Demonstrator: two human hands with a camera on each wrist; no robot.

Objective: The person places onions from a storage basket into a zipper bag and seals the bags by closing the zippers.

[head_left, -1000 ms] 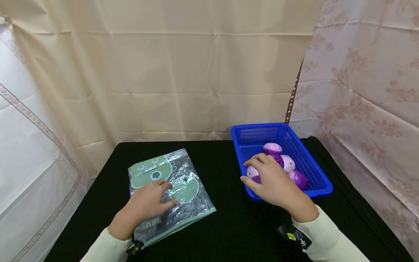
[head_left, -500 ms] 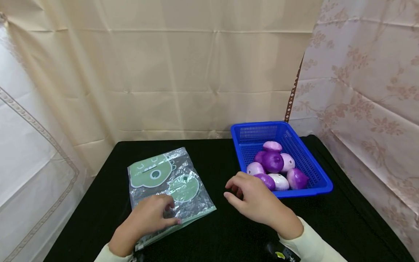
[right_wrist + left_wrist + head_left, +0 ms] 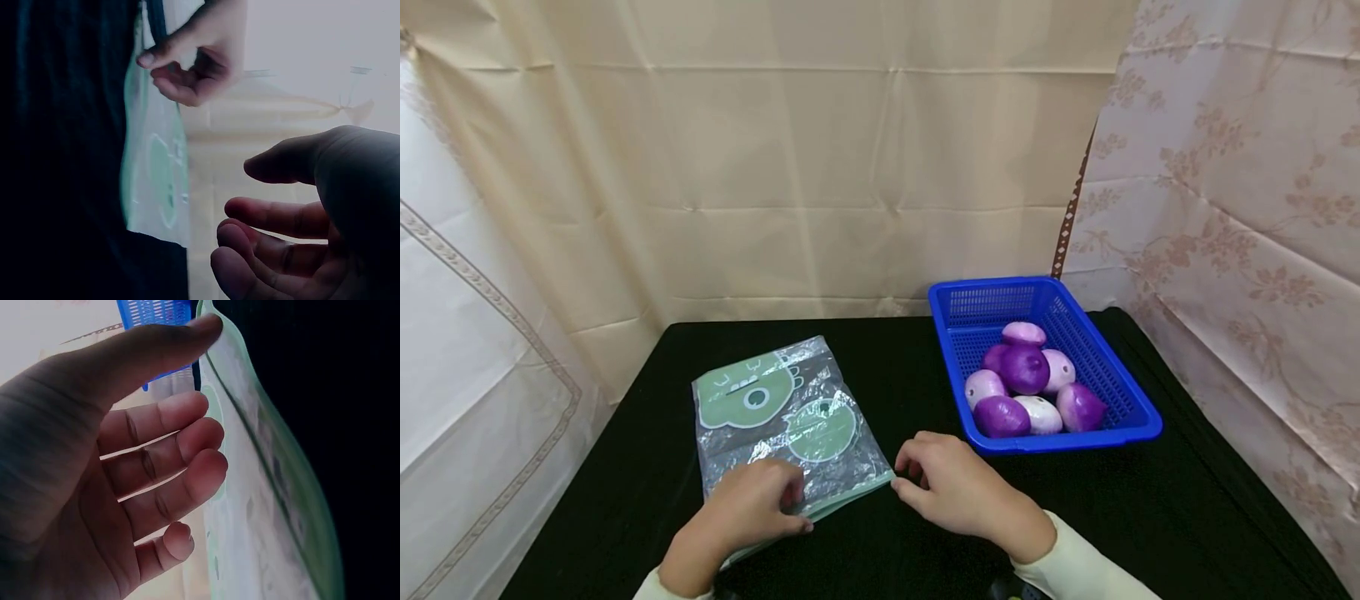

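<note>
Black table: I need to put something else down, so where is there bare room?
Bare black table shows between the plastic bag and blue basket, left of the bag, and before the basket, right of the right hand. Crowded: the bag's near edge, left hand over it, right hand at its corner.

A creased beige curtain [image 3: 775, 167] fills the frame's upper middle, with a white curtain [image 3: 467, 358] at left and a flowered curtain [image 3: 1247, 208] at right; a black-covered table [image 3: 895, 375] spans the bottom.
</note>
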